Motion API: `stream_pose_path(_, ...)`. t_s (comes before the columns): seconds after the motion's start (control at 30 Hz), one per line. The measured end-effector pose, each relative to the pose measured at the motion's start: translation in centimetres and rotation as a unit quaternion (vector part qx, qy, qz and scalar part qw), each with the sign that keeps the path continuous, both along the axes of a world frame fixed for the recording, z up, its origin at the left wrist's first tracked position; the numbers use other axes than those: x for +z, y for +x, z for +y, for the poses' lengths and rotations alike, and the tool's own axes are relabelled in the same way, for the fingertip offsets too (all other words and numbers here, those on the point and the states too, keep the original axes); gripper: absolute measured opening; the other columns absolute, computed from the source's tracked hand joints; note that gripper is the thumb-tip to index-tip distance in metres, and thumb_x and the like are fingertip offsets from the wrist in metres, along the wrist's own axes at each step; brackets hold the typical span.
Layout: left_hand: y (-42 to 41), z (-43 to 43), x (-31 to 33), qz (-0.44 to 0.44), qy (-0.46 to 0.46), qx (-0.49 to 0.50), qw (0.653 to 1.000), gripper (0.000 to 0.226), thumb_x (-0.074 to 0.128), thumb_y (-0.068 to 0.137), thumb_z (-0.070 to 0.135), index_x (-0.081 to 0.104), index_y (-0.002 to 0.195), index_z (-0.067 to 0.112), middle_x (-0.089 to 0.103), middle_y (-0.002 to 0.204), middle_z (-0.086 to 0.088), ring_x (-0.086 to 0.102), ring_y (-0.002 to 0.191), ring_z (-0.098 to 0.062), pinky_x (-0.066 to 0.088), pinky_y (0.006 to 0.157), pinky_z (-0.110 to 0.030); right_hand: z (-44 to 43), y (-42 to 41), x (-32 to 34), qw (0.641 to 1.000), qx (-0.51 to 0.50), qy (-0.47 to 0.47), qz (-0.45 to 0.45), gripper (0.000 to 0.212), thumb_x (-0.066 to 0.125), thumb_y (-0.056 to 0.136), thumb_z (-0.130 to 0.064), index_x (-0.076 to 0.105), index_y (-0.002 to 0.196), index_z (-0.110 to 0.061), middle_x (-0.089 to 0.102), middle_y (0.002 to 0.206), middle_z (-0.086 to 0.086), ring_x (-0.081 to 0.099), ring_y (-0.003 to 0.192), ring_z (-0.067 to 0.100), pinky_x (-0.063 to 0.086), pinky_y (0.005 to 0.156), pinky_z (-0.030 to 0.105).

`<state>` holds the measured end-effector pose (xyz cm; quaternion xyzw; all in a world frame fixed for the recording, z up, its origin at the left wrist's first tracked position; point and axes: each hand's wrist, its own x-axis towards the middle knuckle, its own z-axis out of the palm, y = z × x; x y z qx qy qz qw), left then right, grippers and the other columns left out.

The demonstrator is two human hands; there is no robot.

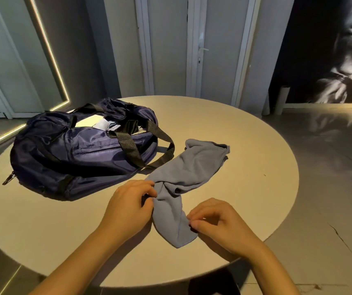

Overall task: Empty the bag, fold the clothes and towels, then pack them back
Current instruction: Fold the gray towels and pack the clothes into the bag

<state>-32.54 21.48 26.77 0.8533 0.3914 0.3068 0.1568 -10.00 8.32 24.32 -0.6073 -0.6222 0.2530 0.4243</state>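
Blue-grey towel (pixel 183 184) lies bunched on the round table (pixel 245 145) just right of the open navy bag (pixel 75 158), left hand (pixel 130 205) grip pinching its left edge, right hand (pixel 217 222) grip pinching its near right edge.

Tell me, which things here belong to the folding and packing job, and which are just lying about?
Part of the job: navy duffel bag, unzipped; light and dark items still inside it; blue-grey cloth on the round table, pinched by left hand and right hand.
Just lying about: upright white tube beyond the table; glowing light strip.
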Motion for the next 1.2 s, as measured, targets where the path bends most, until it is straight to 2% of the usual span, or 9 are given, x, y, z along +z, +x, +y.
stream_pose_path(0.1, 1.5, -2.6, 1.1, -0.009, 0.057, 0.009, 0.998, 0.028, 0.064, 0.086, 0.057, 0.070, 0.083, 0.031, 0.066, 0.094, 0.017, 0.054, 0.093, -0.006, 0.049, 0.083, -0.034, -0.1, 0.2, 0.2, 0.988, -0.028, -0.013, 0.151, 0.020, 0.061, 0.097, -0.004, 0.078, 0.098, -0.015, 0.076, 0.098, -0.005, 0.071, 0.099, 0.017, 0.058, 0.090, 0.036)
stream_pose_path(0.2, 3.4, -4.4, 0.3, 0.131, 0.080, 0.031, 0.988, 0.051, 0.055, 0.075, 0.082, 0.066, 0.089, 0.034, 0.058, 0.091, 0.015, 0.051, 0.091, -0.013, 0.036, 0.077, -0.033, 0.4, 0.6, -0.8, 0.981, -0.084, -0.003, 0.174, 0.024, 0.057, 0.101, -0.007, 0.072, 0.112, -0.022, 0.073, 0.109, -0.008, 0.068, 0.109, 0.014, 0.057, 0.096, 0.041)
stream_pose_path(0.47, 1.4, -3.3, 1.3, 0.079, -0.052, -0.051, 0.994, 0.010, 0.068, 0.096, 0.031, 0.076, 0.092, 0.029, 0.064, 0.095, 0.014, 0.058, 0.084, -0.009, 0.046, 0.071, -0.027, 3.4, -0.3, 0.7, 0.991, -0.085, 0.036, -0.092, 0.039, 0.074, 0.091, -0.025, 0.065, 0.128, -0.035, 0.053, 0.105, -0.014, 0.056, 0.089, 0.004, 0.048, 0.079, 0.017)
stream_pose_path(0.57, -0.1, -2.8, 1.8, -0.005, -0.117, -0.055, 0.992, 0.017, 0.070, 0.094, 0.020, 0.079, 0.096, 0.034, 0.069, 0.098, 0.018, 0.064, 0.091, -0.005, 0.054, 0.081, -0.028, 5.1, -1.0, 1.0, 0.979, -0.091, 0.053, -0.172, 0.017, 0.075, 0.090, -0.031, 0.073, 0.108, -0.029, 0.050, 0.096, -0.011, 0.052, 0.085, 0.010, 0.051, 0.075, 0.027)
stream_pose_path(0.73, -2.3, -2.4, 4.0, -0.141, -0.191, -0.088, 0.967, 0.026, 0.065, 0.098, 0.007, 0.079, 0.091, 0.028, 0.071, 0.090, 0.005, 0.066, 0.086, -0.015, 0.055, 0.077, -0.033, 5.8, -1.2, 1.1, 0.973, -0.063, 0.078, -0.206, 0.028, 0.072, 0.090, -0.034, 0.064, 0.116, -0.028, 0.054, 0.109, -0.009, 0.050, 0.099, 0.015, 0.045, 0.084, 0.028)
stream_pose_path(0.8, -2.9, -2.1, 4.8, -0.164, -0.201, -0.096, 0.961, 0.028, 0.059, 0.102, 0.009, 0.077, 0.092, 0.029, 0.072, 0.089, 0.001, 0.067, 0.086, -0.020, 0.052, 0.075, -0.034, 5.9, -1.4, 1.7, 0.967, -0.048, 0.107, -0.228, 0.009, 0.065, 0.094, -0.029, 0.067, 0.099, -0.022, 0.053, 0.096, -0.008, 0.046, 0.090, 0.015, 0.038, 0.077, 0.031)
stream_pose_path(0.93, -4.1, -0.6, 5.6, -0.193, -0.132, 0.020, 0.972, 0.021, 0.058, 0.103, 0.015, 0.069, 0.091, 0.027, 0.070, 0.082, 0.001, 0.064, 0.074, -0.014, 0.048, 0.065, -0.034, 6.2, 0.4, 4.8, 0.981, -0.067, 0.118, -0.142, 0.022, 0.062, 0.098, -0.027, 0.058, 0.077, -0.024, 0.051, 0.070, -0.007, 0.045, 0.067, 0.013, 0.034, 0.062, 0.033)
stream_pose_path(1.03, -4.4, 0.0, 6.7, -0.146, -0.079, 0.028, 0.986, 0.016, 0.060, 0.100, 0.015, 0.064, 0.094, 0.030, 0.066, 0.083, 0.004, 0.059, 0.073, -0.011, 0.044, 0.062, -0.029, 6.9, 1.8, 8.9, 0.982, -0.078, 0.117, -0.125, 0.021, 0.062, 0.099, -0.027, 0.061, 0.079, -0.022, 0.058, 0.070, 0.001, 0.051, 0.064, 0.016, 0.041, 0.059, 0.037)
stream_pose_path(1.2, -4.1, -0.4, 8.4, -0.013, -0.100, -0.029, 0.995, 0.019, 0.064, 0.090, 0.006, 0.067, 0.095, 0.024, 0.066, 0.079, 0.005, 0.056, 0.061, -0.017, 0.046, 0.055, -0.028, 7.9, 3.4, 15.7, 0.965, -0.135, 0.196, -0.112, 0.009, 0.069, 0.094, -0.018, 0.072, 0.086, -0.017, 0.067, 0.077, -0.005, 0.060, 0.073, 0.010, 0.049, 0.066, 0.023)
